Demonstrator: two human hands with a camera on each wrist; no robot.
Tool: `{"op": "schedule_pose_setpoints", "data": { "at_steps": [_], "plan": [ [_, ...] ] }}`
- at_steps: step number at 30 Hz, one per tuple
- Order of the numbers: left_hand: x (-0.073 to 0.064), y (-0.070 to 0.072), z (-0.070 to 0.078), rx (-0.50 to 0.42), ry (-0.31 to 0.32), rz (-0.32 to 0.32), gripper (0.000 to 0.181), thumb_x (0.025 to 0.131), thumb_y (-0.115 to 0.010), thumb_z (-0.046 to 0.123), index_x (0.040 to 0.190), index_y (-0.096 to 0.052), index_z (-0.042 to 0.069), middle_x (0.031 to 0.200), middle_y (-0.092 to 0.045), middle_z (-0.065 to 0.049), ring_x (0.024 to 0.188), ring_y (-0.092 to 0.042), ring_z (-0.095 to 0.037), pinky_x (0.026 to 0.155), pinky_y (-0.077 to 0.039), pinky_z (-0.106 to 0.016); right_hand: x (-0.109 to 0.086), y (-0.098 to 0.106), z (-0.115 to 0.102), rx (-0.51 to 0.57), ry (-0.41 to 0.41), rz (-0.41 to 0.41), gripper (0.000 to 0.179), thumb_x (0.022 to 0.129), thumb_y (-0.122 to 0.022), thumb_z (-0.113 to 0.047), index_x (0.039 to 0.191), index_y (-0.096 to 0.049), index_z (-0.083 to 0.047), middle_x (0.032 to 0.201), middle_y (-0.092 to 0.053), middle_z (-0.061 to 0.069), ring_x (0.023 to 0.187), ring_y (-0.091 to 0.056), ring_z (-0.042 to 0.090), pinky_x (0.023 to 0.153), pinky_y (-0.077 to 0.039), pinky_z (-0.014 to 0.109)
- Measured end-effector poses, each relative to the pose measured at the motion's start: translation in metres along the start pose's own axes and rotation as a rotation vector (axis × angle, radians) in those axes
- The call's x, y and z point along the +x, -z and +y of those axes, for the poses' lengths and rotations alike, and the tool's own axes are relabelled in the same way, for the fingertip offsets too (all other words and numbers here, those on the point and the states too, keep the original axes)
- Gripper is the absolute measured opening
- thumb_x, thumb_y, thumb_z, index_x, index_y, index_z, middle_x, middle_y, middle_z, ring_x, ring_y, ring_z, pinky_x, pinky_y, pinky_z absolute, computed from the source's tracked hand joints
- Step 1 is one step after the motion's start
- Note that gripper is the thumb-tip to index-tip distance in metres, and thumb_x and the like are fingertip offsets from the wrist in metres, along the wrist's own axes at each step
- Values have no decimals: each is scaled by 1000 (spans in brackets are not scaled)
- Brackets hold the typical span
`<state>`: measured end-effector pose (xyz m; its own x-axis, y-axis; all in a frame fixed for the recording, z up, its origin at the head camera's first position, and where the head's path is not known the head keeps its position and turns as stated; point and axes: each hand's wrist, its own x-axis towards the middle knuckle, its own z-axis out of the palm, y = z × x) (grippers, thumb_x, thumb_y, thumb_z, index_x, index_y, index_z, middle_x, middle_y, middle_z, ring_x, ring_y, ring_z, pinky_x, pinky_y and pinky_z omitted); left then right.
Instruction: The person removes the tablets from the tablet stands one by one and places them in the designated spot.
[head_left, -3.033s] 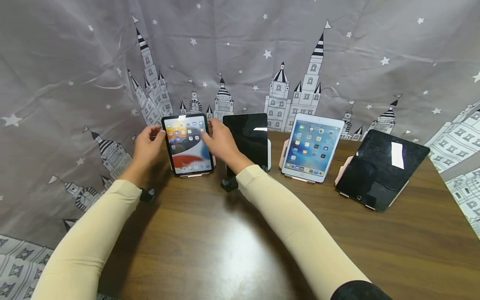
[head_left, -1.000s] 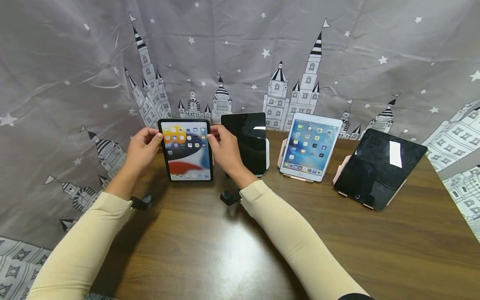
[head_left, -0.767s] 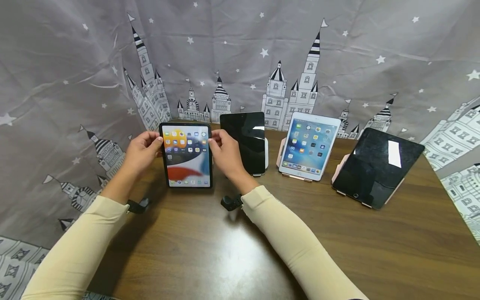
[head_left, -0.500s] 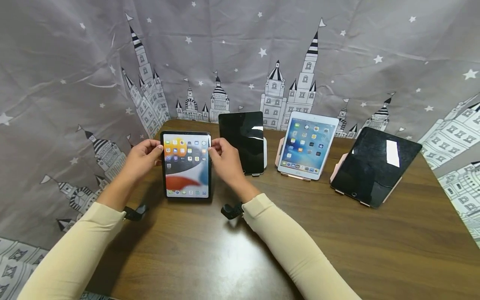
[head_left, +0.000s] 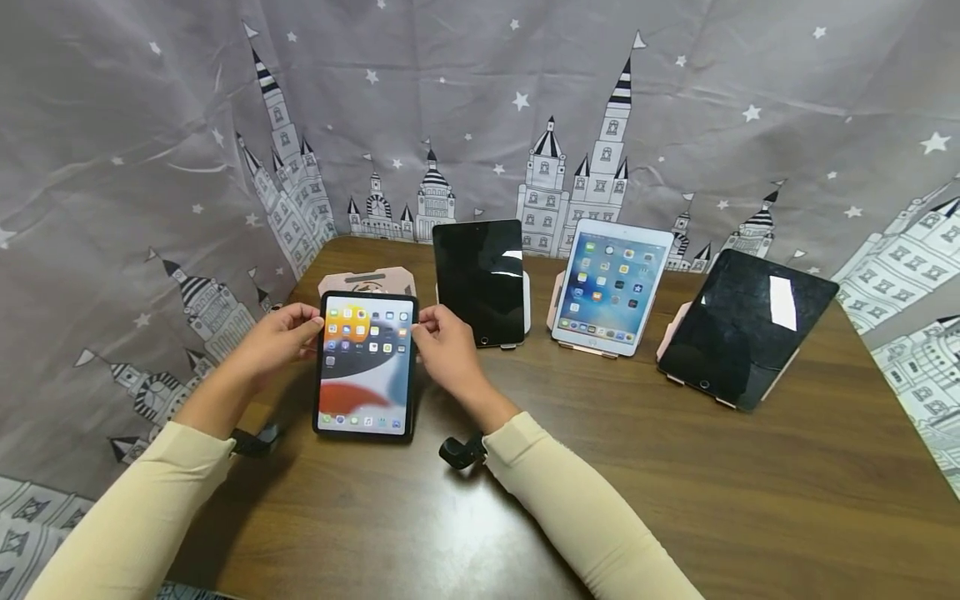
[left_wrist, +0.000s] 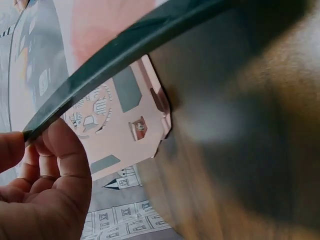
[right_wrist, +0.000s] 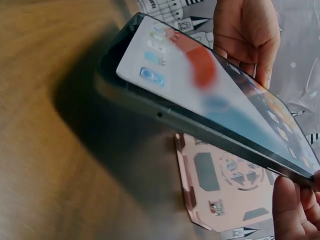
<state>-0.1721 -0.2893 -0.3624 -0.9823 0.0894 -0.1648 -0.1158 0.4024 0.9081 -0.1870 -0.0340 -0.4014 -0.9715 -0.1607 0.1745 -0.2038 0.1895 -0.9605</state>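
A black-edged tablet with a lit screen of app icons is held between both hands, its top tilted back. My left hand pinches its left edge near the upper corner, thumb in front and fingers behind. On the opposite edge, my right hand pinches it the same way. Behind the tablet stands a pink metal stand, mostly covered by it in the head view. The left wrist view shows more of that stand, with its cut-outs and lower lip; a gap separates it from the tablet.
To the right, a dark-screened tablet, a white tablet with its screen on, and a larger black tablet lean on stands. The brown wooden table spreads in front. A grey castle-print curtain hangs behind.
Both hands have lifted the lit tablet off the pink stand and drawn it down toward the table's front, baring the stand's top. The other tablets stay on their stands.
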Motion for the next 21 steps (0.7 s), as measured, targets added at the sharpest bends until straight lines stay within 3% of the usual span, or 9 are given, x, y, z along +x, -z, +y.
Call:
{"op": "schedule_pose_setpoints", "data": {
  "at_steps": [4, 12, 21],
  "plan": [
    [-4, -1, -6, 10, 40, -45, 26, 106, -43, 14, 119, -42, -9, 92, -55, -4, 80, -54, -12, 72, -54, -33, -8, -3, 5, 26, -58, -19, 11, 96, -61, -8, 103, -61, 0, 85, -63, 7, 66, -67, 34, 54, -56, 28],
    [-7, -1, -16, -10, 133, -119, 20, 106, -40, 10, 117, -42, -7, 92, -54, -5, 80, -52, -16, 69, -51, -31, -19, -10, 12, 80, -139, -50, 8, 93, -61, -3, 99, -59, 2, 79, -61, 7, 57, -62, 15, 55, -58, 35],
    [-9, -2, -32, 33, 219, -179, 23, 107, -38, 12, 119, -44, -7, 95, -56, -7, 85, -53, -20, 74, -52, -34, -28, -16, 21, 57, -179, -98, 4, 93, -59, 1, 94, -56, 3, 70, -58, 5, 53, -62, 18, 52, -57, 32]
  ]
}}
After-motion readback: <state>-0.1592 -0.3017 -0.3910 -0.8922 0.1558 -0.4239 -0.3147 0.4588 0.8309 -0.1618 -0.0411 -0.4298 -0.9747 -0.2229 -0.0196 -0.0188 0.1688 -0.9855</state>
